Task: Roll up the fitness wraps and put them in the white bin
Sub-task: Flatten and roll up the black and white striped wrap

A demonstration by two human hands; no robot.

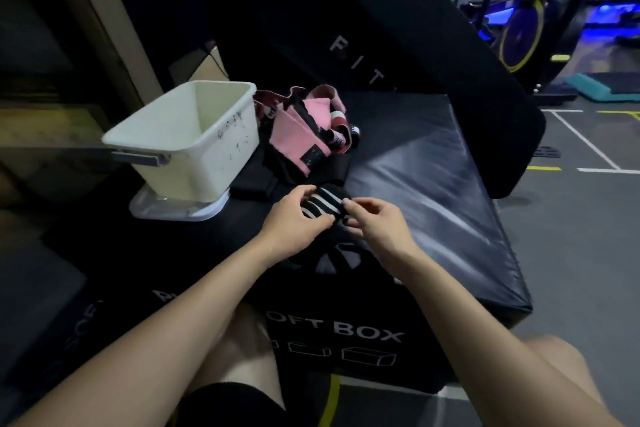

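A black wrap with white stripes (323, 204) lies on the black soft box (415, 191), partly rolled at its far end. My left hand (294, 222) grips its left side with curled fingers. My right hand (377, 222) pinches its right edge. The wrap's loose tail (341, 258) runs back toward me between my wrists. The white bin (194, 139) stands at the left on a clear lid (173, 208); what I can see of its inside holds nothing. A pile of pink and black wraps (301, 135) lies just right of the bin.
A tall black pad (363, 55) leans behind the box. Gym floor with painted lines (588, 149) and an exercise bike (523, 35) lie to the right. A dark wall and shelf are at the left. My knees are below the box's front edge.
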